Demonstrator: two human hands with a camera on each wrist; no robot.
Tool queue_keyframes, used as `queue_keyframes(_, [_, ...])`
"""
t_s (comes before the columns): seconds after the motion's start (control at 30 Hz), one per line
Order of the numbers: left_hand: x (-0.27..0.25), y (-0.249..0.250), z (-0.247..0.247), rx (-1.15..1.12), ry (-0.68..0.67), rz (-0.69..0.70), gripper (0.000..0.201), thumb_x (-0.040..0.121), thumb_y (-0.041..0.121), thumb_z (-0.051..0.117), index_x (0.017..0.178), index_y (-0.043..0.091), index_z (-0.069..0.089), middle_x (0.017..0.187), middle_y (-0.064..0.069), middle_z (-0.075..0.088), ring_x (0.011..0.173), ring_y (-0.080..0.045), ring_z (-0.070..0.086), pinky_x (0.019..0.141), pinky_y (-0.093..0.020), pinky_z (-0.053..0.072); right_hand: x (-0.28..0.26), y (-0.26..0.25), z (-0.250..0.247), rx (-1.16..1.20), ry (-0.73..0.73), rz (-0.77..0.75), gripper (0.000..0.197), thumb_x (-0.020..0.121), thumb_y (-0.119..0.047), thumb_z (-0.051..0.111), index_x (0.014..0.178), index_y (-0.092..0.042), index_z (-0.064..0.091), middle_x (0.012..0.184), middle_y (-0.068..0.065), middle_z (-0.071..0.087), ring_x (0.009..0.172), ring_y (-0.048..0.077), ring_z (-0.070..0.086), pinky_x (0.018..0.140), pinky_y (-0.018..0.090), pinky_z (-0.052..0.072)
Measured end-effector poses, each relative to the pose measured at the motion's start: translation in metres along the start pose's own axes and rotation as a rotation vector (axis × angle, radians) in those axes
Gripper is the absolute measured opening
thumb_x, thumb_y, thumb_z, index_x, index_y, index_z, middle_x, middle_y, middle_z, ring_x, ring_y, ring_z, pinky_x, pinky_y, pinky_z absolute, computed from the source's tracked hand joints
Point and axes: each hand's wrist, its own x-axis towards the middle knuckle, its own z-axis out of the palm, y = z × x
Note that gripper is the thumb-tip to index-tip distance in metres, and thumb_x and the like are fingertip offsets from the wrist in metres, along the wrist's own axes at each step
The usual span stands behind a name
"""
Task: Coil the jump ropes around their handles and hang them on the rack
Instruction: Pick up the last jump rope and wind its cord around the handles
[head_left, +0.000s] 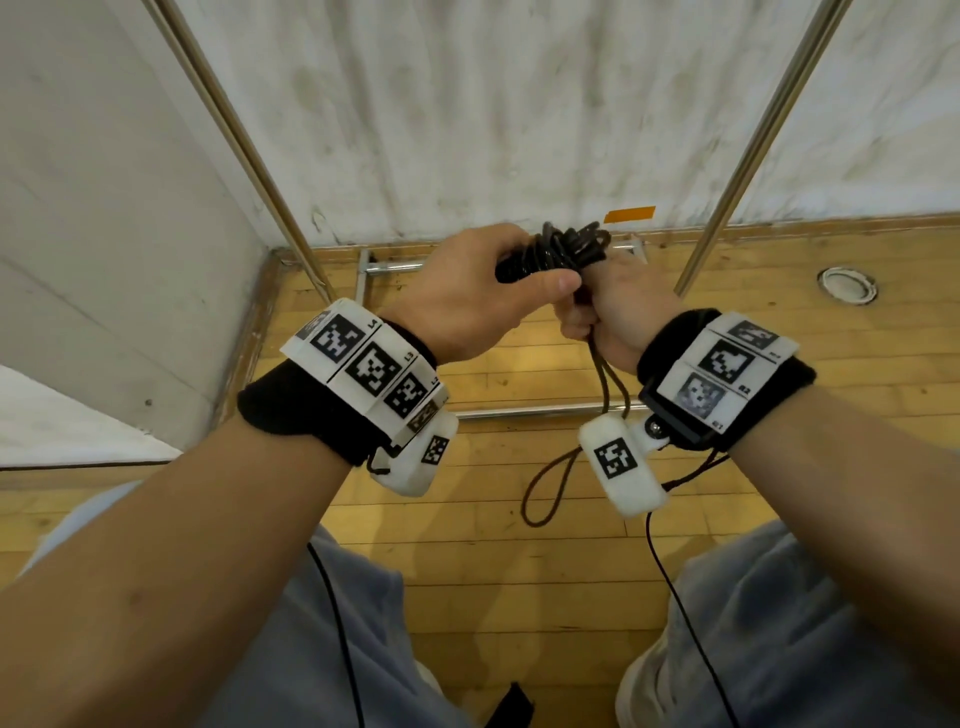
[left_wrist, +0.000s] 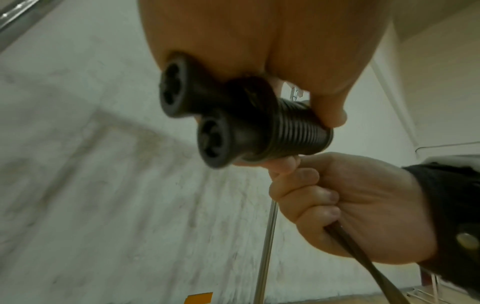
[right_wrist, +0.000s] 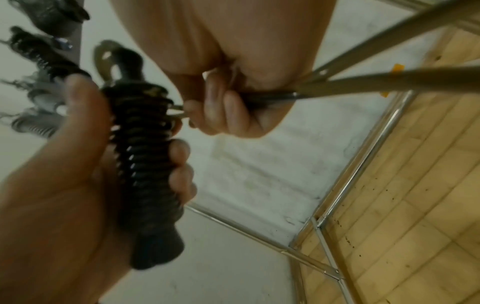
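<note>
A black jump rope with two black handles (left_wrist: 207, 115) side by side is held up in front of me. Its cord is wound in many tight turns around the handles (right_wrist: 144, 156) and bunches at the top (head_left: 571, 247). My left hand (head_left: 483, 296) grips the wrapped handles, thumb across the coil. My right hand (head_left: 618, 312) is fisted on the free cord (left_wrist: 363, 251) just below the coil. The leftover cord hangs down in a loop (head_left: 545, 488) over the floor. The rack's metal uprights (head_left: 748, 156) rise on both sides.
The rack's low metal base bars (head_left: 540, 413) run across the wooden floor (head_left: 519, 597) under my hands. A pale wall with an orange tape strip (head_left: 629, 214) stands behind. Other coiled ropes (right_wrist: 36, 123) show blurred at the right wrist view's left edge. My knees are below.
</note>
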Motion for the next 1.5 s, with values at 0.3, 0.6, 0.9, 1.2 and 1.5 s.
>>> queue_keyframes(0.3, [0.011,-0.009,-0.01,0.076,0.033,0.003,0.028,0.09,0.032,0.061,0.109,0.014,0.054,0.078,0.007,0.06,0.057,0.002,0.056,0.052,-0.015,0.042,0.003,0.0,0.017,-0.443,0.129,-0.186,0.026,0.096,-0.011,0.039,0.077,-0.011,0.056,0.056,-0.003,0.048,0.047,0.012,0.038,0.046,0.026,0.03])
queue_keyframes(0.6, [0.018,-0.03,-0.008,0.398,0.213,-0.003,0.041,0.089,0.05,0.056,0.111,0.015,0.052,0.081,0.008,0.05,0.074,-0.016,0.05,0.052,-0.02,0.031,-0.003,-0.004,0.02,-1.091,0.035,-0.199,0.029,0.096,-0.021,0.046,0.067,-0.02,0.05,0.057,-0.006,0.046,0.047,0.007,0.041,0.041,0.016,0.027])
queue_keyframes(0.9, [0.02,-0.035,-0.013,0.504,0.204,-0.129,0.046,0.084,0.05,0.062,0.114,0.015,0.056,0.088,0.003,0.054,0.08,-0.018,0.053,0.064,-0.031,0.039,-0.012,-0.013,0.019,-1.379,-0.031,-0.24,0.026,0.098,-0.025,0.042,0.078,-0.013,0.054,0.064,-0.003,0.048,0.056,0.012,0.044,0.05,0.026,0.028])
queue_keyframes(1.2, [0.016,-0.033,-0.002,0.755,-0.066,-0.156,0.021,0.086,0.042,0.061,0.096,0.023,0.061,0.078,0.005,0.059,0.071,-0.017,0.057,0.053,-0.028,0.036,-0.022,-0.011,0.027,-1.629,-0.133,-0.229,0.02,0.097,-0.024,0.044,0.095,-0.015,0.061,0.069,-0.005,0.048,0.059,0.009,0.045,0.048,0.023,0.028])
queue_keyframes(1.5, [0.008,-0.029,0.008,0.656,-0.254,-0.002,0.028,0.077,0.056,0.057,0.095,0.034,0.057,0.076,0.012,0.061,0.07,-0.01,0.058,0.061,-0.029,0.049,-0.017,-0.024,0.011,-1.311,-0.119,-0.352,0.018,0.09,-0.03,0.058,0.089,-0.021,0.073,0.076,-0.006,0.064,0.072,0.01,0.056,0.06,0.02,0.04])
